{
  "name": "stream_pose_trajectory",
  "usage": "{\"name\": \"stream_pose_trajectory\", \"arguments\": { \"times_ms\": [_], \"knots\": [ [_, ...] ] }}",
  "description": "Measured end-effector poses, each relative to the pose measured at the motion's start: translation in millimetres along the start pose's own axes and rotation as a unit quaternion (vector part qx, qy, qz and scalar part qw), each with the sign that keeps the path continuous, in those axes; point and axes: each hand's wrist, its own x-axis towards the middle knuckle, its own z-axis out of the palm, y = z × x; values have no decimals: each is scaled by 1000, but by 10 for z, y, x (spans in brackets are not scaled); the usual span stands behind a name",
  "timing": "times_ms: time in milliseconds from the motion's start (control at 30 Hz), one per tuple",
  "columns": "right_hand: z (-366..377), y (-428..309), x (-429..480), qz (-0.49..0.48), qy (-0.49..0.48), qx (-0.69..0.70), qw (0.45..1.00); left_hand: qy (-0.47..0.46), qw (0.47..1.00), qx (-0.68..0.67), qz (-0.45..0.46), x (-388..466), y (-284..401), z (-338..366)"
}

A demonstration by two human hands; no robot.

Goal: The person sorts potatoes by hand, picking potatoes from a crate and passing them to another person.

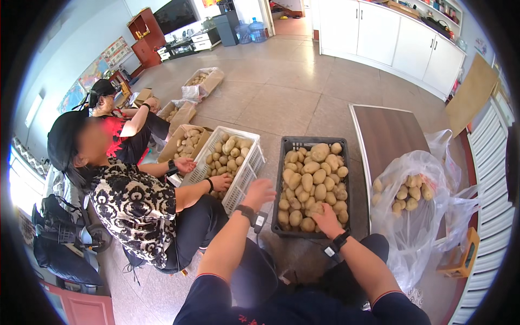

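Note:
A black plastic crate [314,140] full of potatoes [319,176] stands on the floor in front of me. My right hand [328,221] reaches over its near edge, its fingers closed on a potato [316,209] at the near side of the heap. My left hand [258,195] is raised just left of the crate, blurred, with no potato to be seen in it; its palm side is hidden. Both of my wrists carry dark bands with small devices. Left of the black crate is a white plastic crate [248,183], partly filled with potatoes, where a co-worker's hands rest.
Two co-workers sit at my left beside cardboard boxes [166,147] of potatoes. To my right, a clear plastic bag [410,239] with potatoes lies on a brown board [390,130]. A small wooden stool [463,256] stands by the radiator. White cabinets [375,36] line the far wall.

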Motion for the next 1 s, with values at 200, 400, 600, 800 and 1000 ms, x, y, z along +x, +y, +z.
{"name": "stream_pose_trajectory", "arguments": {
  "times_ms": [200, 400, 600, 800, 1000],
  "knots": [
    [21, -817, 57, 104, -131, 279, 946, -76, 988, 109, -73, -435, 124, 481],
    [201, -666, 280, -40, -131, 150, 979, -209, 955, 10, -210, -351, 51, 643],
    [230, -710, 355, -135, -89, 84, 983, -221, 959, 16, -178, -90, 30, 441],
    [-20, -405, 365, -38, -38, -47, 997, -116, 981, -27, -152, 169, 108, 283],
    [-122, -46, 521, -114, 62, -131, 983, 16, 994, -75, -79, 506, 109, -191]
  ]
}}
